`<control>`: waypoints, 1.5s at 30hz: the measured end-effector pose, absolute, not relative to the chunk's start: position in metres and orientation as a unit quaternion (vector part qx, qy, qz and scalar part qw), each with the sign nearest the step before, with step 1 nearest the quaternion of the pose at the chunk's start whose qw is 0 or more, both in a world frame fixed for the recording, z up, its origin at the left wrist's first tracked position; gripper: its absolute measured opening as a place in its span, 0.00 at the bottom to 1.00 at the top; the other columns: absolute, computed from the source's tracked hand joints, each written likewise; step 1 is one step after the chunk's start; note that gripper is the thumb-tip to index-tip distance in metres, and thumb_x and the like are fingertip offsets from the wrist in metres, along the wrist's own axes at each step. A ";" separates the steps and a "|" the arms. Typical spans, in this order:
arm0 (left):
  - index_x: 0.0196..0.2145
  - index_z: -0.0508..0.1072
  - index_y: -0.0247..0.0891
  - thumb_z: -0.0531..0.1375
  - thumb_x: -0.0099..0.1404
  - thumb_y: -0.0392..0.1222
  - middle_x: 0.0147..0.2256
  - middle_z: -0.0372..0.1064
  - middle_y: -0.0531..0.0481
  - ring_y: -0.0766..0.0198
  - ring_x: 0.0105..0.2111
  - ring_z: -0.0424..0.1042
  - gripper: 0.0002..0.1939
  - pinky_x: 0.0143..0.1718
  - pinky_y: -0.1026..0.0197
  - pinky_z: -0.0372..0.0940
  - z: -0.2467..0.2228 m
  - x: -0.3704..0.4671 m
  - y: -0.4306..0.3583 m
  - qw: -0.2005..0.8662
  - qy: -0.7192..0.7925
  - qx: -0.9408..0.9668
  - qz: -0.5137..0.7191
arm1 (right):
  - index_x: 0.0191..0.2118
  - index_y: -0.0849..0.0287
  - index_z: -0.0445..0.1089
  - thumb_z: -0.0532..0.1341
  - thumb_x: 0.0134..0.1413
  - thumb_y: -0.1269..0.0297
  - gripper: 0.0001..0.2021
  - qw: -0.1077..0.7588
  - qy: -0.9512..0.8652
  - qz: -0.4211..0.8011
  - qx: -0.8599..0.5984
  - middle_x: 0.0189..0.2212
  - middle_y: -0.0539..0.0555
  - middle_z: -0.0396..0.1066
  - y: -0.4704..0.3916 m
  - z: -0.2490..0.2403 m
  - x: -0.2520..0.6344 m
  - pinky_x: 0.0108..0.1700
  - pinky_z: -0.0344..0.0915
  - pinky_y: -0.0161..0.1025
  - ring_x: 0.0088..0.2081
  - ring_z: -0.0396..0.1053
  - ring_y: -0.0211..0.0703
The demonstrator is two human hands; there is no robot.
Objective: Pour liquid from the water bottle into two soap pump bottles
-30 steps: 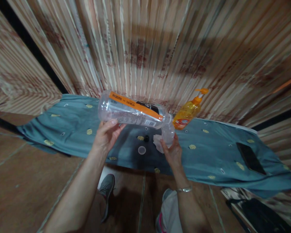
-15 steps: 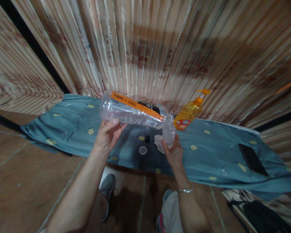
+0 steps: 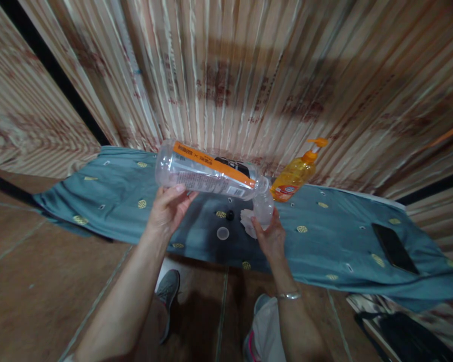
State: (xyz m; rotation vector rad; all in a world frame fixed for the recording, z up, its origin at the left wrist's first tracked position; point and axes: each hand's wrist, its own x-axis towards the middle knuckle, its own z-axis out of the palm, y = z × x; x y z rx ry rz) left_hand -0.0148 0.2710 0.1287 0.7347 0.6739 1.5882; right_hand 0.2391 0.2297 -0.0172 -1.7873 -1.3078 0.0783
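My left hand (image 3: 170,208) is closed around the lower side of a large clear plastic bottle (image 3: 206,173) with an orange and black label. The bottle lies tilted in the air, its neck pointing right and slightly down. Its mouth meets the opening of a small clear plastic bottle (image 3: 263,205), which my right hand (image 3: 271,234) grips from below. Whether liquid passes between the two cannot be made out. Beneath them on the cloth lie a small black cap (image 3: 230,215), a round translucent lid (image 3: 223,233) and a pale, scalloped flat piece (image 3: 247,222), partly behind my right hand.
An orange pump bottle (image 3: 292,176) stands just right of the small bottle, towards the back of the table. A black phone (image 3: 394,248) lies at the right on the green-blue tablecloth (image 3: 121,186). Behind hangs a striped curtain (image 3: 226,75); a dark bag (image 3: 407,332) sits low at the right.
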 end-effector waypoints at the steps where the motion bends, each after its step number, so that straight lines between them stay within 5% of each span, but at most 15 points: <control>1: 0.30 0.75 0.41 0.74 0.38 0.39 0.29 0.77 0.51 0.54 0.38 0.79 0.19 0.47 0.49 0.76 0.129 -0.015 0.271 0.592 0.291 0.319 0.681 | 0.65 0.68 0.59 0.55 0.55 0.33 0.44 0.445 -0.528 0.031 -0.723 0.56 0.72 0.72 0.230 -0.017 0.239 0.56 0.69 0.60 0.55 0.73 0.63; 45: 0.34 0.76 0.43 0.75 0.38 0.39 0.35 0.79 0.49 0.48 0.48 0.78 0.22 0.51 0.48 0.75 0.131 -0.015 0.270 0.592 0.281 0.332 0.678 | 0.65 0.71 0.58 0.55 0.56 0.37 0.44 0.437 -0.535 0.056 -0.721 0.57 0.74 0.69 0.228 -0.008 0.238 0.58 0.66 0.58 0.57 0.71 0.63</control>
